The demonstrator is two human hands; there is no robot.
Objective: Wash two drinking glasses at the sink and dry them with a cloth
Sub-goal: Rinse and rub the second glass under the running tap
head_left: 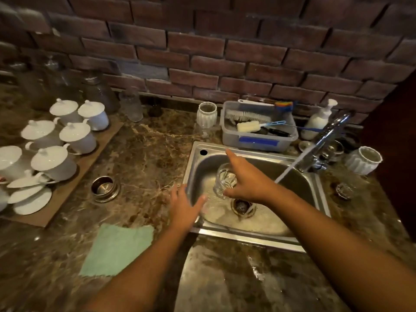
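Note:
A clear drinking glass [224, 180] is tilted over the steel sink [252, 237]. My right hand [247, 179] grips it from the right, thumb under its base and forefinger pointing up. My left hand [184, 206] hovers flat and open over the sink's left rim, a little left of the glass, holding nothing. Water streams from the tap [326, 138] down into the basin behind my right wrist. Foamy water lies around the drain [242, 207]. A green cloth [117, 249] lies flat on the counter left of the sink. Another clear glass [132, 106] stands by the wall.
Behind the sink stand a plastic tub [258, 140] of brushes, a soap pump bottle [319, 120] and two white ribbed cups [206, 114]. White lidded cups [54, 163] and saucers fill a board at left. A metal ring [104, 188] lies on the marble counter.

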